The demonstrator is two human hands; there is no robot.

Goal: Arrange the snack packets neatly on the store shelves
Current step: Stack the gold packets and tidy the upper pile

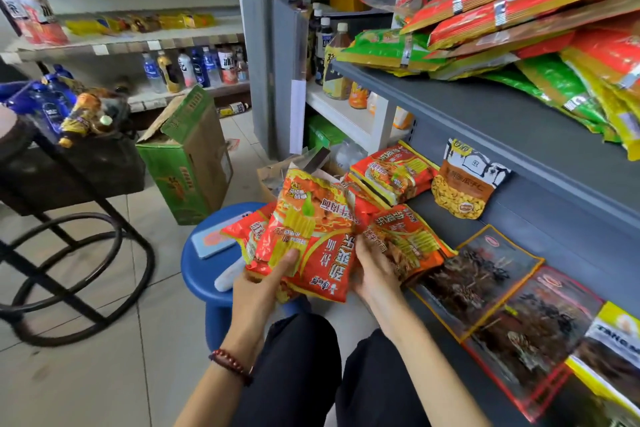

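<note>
From the head camera we look down at our two hands in front of a grey store shelf unit. Our left hand (263,284) grips a fanned bundle of red-orange snack packets (311,229). Its thumb presses on the front of the top packet and its fingers are hidden beneath. The bundle is held above a blue stool (204,274), just beside the lower shelf (436,210). Our right hand (374,274) meets the bundle's right edge and lies against a matching packet (412,236) that rests flat on the lower shelf. Its fingertips are hidden between the two, so we cannot tell whether it holds anything. A bead bracelet (230,362) circles the left wrist.

Further back on the lower shelf sits a stack of red-orange packets (391,173). Near it a yellow seed packet (464,191) leans upright against the back panel. Closer to us, dark packets with orange borders (481,270) lie flat side by side.

On the upper shelf (485,104), red packets (485,10) and green packets (388,48) lie in loose, overlapping heaps.

A phone (214,239) lies on the stool. Behind the stool, a green cardboard box (187,163) stands on the floor with its flaps open.
</note>
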